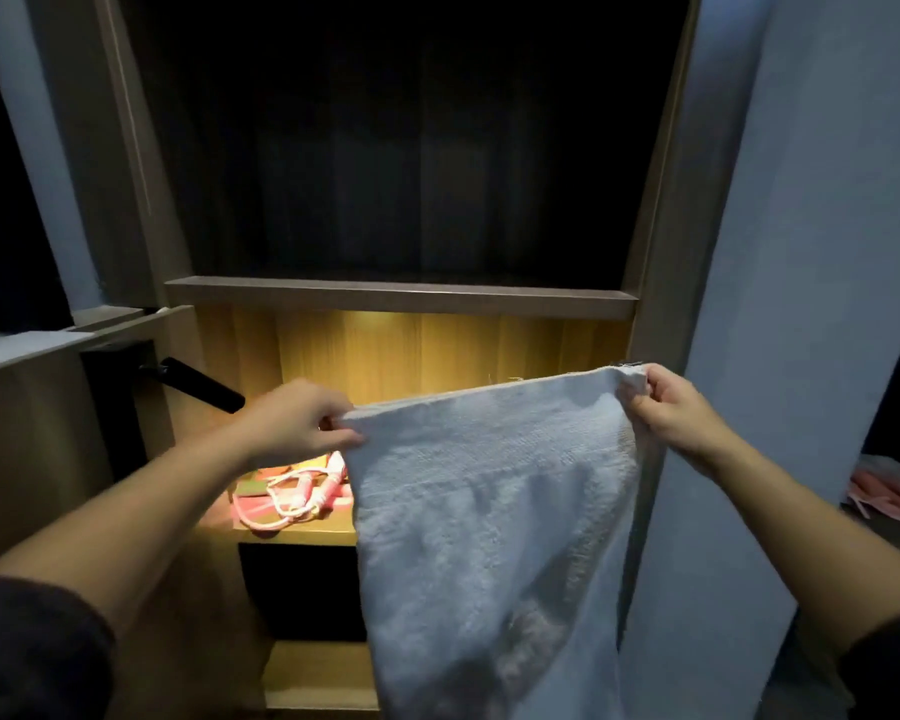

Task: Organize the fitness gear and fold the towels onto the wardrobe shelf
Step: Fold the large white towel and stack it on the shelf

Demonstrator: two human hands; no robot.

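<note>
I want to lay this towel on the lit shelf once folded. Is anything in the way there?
Partly. A pink and white skipping rope lies on the left part of the lit shelf, beside coloured items. The towel, pinched at its top corners by the left hand and right hand, hides the rest of the shelf.

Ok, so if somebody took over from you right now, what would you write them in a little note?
Left hand pinches the white towel by one top corner, right hand by the other.
Towel hangs unfolded in front of the lit shelf.
A pink-and-white rope lies tangled on that shelf beside flat coloured pieces.
Done: some gear is on the shelf.
Left: fold the towel, lay it there, tidy the rope.
</note>
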